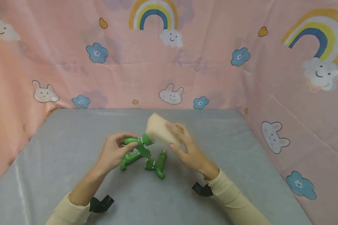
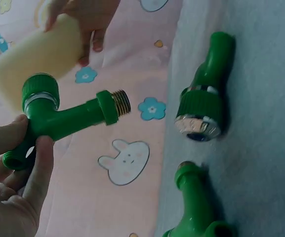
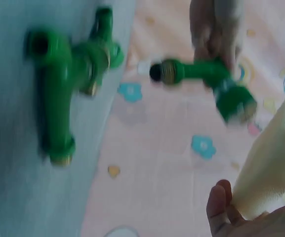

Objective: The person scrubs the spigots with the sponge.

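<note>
My left hand [image 1: 114, 151] pinches a green tap [image 2: 46, 116] by its spout end, holding it up off the table. The tap has a ribbed green cap with a silver ring and a brass threaded end. In my right hand [image 1: 190, 150] is a cream-coloured sponge block [image 1: 160, 128], gripped between thumb and fingers. One corner of the sponge is right at the tap's cap in the head view. Below the hands, a second green tap [image 1: 157, 164] lies on the table, and a third green tap [image 1: 130, 159] lies to its left, partly behind the held one.
The grey table [image 1: 169, 200] runs back to a pink printed cloth [image 1: 208, 75] that hangs behind and at both sides. A black strap piece [image 1: 101, 203] shows at the left wrist and another black piece [image 1: 202, 189] at the right.
</note>
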Tool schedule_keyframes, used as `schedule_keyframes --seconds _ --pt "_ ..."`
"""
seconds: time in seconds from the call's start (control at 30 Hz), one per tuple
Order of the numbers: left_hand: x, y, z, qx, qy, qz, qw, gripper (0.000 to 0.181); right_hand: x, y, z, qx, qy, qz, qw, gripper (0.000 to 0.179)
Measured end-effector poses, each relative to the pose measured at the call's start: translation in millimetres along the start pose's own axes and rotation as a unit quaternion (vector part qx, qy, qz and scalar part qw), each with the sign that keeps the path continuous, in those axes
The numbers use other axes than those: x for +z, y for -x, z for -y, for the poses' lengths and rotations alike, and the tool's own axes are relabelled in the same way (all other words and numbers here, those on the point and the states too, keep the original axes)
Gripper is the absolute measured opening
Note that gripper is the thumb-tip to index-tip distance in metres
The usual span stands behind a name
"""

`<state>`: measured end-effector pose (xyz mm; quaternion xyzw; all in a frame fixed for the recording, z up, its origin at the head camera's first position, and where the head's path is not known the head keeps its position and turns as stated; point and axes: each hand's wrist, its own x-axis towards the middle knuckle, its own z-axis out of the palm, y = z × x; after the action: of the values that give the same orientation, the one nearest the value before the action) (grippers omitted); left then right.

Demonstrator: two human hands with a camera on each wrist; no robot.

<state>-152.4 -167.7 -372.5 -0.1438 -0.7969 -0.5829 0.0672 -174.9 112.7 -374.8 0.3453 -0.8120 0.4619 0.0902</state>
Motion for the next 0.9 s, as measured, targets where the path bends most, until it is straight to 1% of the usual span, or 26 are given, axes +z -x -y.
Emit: schedule_keyframes --seconds 0.07,0.17,0.23,0.3,0.37,0.43,0.53,0.67,0.73,0.77,0.83,0.87,0.9 --pt "3.1 -1.4 0.5 -0.007 0.026 0.014 0.9995 0.021 6 1.3 3 -0.016 -0.012 0.010 0.9998 0.064" --pt "3.6 -2.1 -0.1 -0.035 0.087 0.021 0.9954 0.024 14 3.1 4 -0.027 -0.021 0.010 0.9994 0.067" --pt "2.5 -2.2 -0.8 -0.060 0.133 0.018 0.9891 0.023 19 3.9 3 -0.028 -0.018 0.000 0.9994 0.069" --pt "1.4 -2.2 -1.4 -0.086 0.174 0.011 0.9810 0.018 22 4.5 2 -0.030 -0.016 -0.006 0.9994 0.070" --pt "0.4 -2.5 -2.0 -0.106 0.214 -0.006 0.9710 0.012 25 4.9 1 -0.027 -0.015 -0.005 0.9995 0.071" --pt "-0.5 -2.6 -2.9 -0.119 0.249 -0.031 0.9607 0.010 26 5.0 0 -0.023 -0.011 -0.001 0.9997 0.070" --pt "-1.8 -1.9 -3.2 -0.119 0.287 -0.071 0.9479 0.011 27 6.0 0 -0.011 0.011 0.017 0.9997 0.067" --pt "-4.7 0.8 -2.2 -0.115 0.313 -0.103 0.9373 0.014 21 9.0 0 0.013 0.045 0.046 0.9979 0.063" --pt "-7.4 1.1 -2.0 -0.114 0.321 -0.115 0.9331 0.015 13 9.3 -2 0.028 0.056 0.047 0.9969 0.062" --pt "-9.0 0.6 -2.0 -0.114 0.320 -0.122 0.9326 0.014 8 8.5 -3 0.035 0.059 0.042 0.9967 0.062" --pt "-10.8 -0.8 -2.2 -0.112 0.305 -0.134 0.9361 0.012 -2 6.1 -4 0.043 0.054 0.025 0.9973 0.062" --pt "-10.6 -2.0 -2.4 -0.110 0.290 -0.133 0.9415 0.011 -6 4.8 -5 0.041 0.043 0.014 0.9981 0.063" --pt "-9.4 -3.2 -2.3 -0.105 0.263 -0.123 0.9511 0.010 -10 3.3 -4 0.036 0.030 0.002 0.9989 0.063"
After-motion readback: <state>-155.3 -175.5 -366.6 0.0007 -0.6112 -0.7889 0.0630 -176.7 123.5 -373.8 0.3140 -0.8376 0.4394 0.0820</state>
